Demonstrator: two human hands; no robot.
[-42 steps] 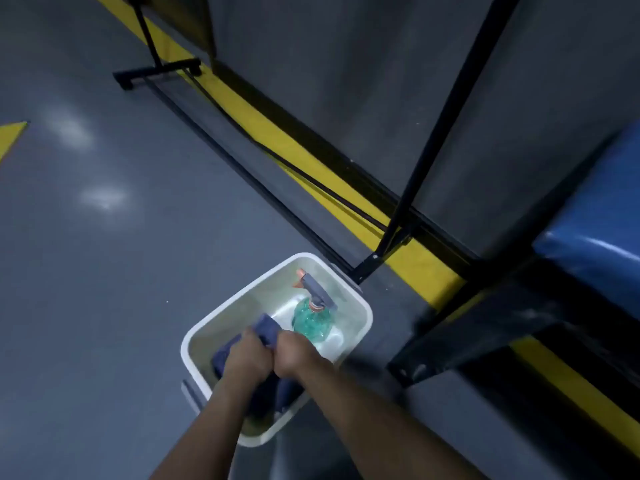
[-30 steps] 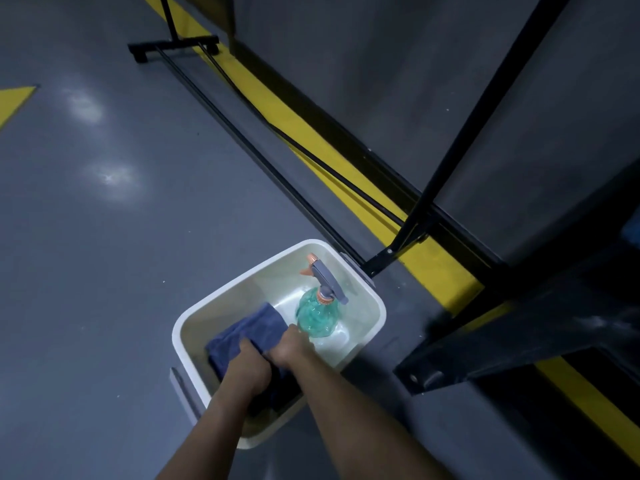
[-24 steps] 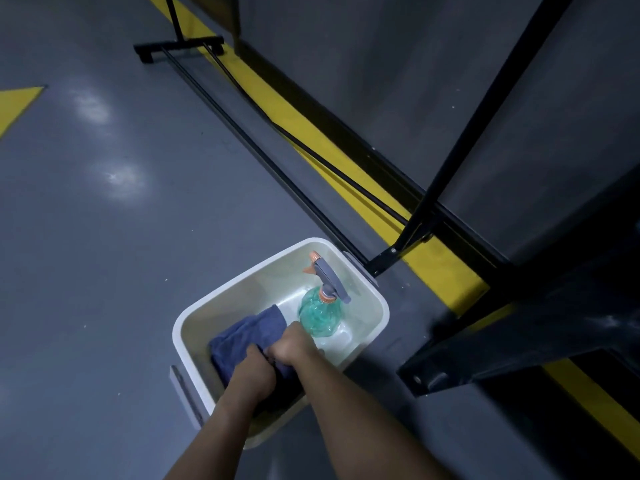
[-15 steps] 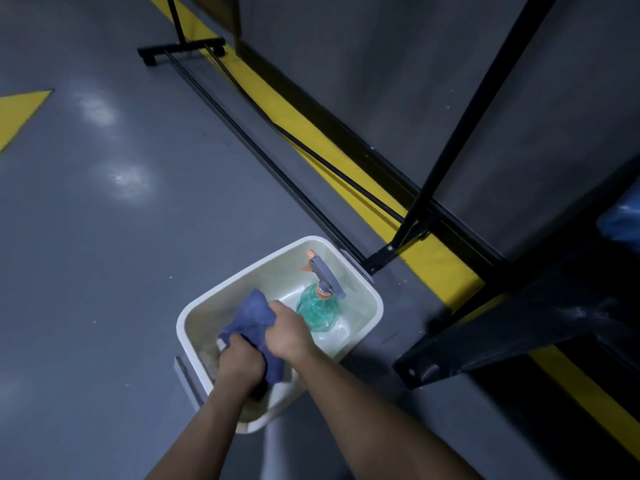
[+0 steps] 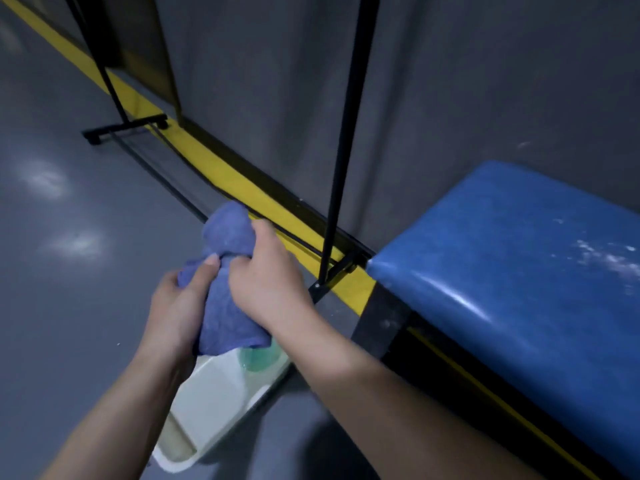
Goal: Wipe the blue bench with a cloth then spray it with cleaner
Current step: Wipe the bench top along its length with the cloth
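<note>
Both your hands grip the cloth point(image 5: 227, 278), left hand point(image 5: 176, 306) low, right hand point(image 5: 268, 282) high, above the white bin point(image 5: 214, 393). What looks like the spray bottle point(image 5: 258, 356) sits inside. Wiping hasn't begun: swing right to the blue surface point(image 5: 519, 258), its dusty patch first.

Bunched blue cloth point(image 5: 227, 282) left of shiny, white-smudged blue bench point(image 5: 519, 265)

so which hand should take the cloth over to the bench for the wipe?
Probably the right. Both the left hand and the right hand grip the cloth, but the blue bench lies to the right, nearest the right hand, so the left would have to cross over.
</note>
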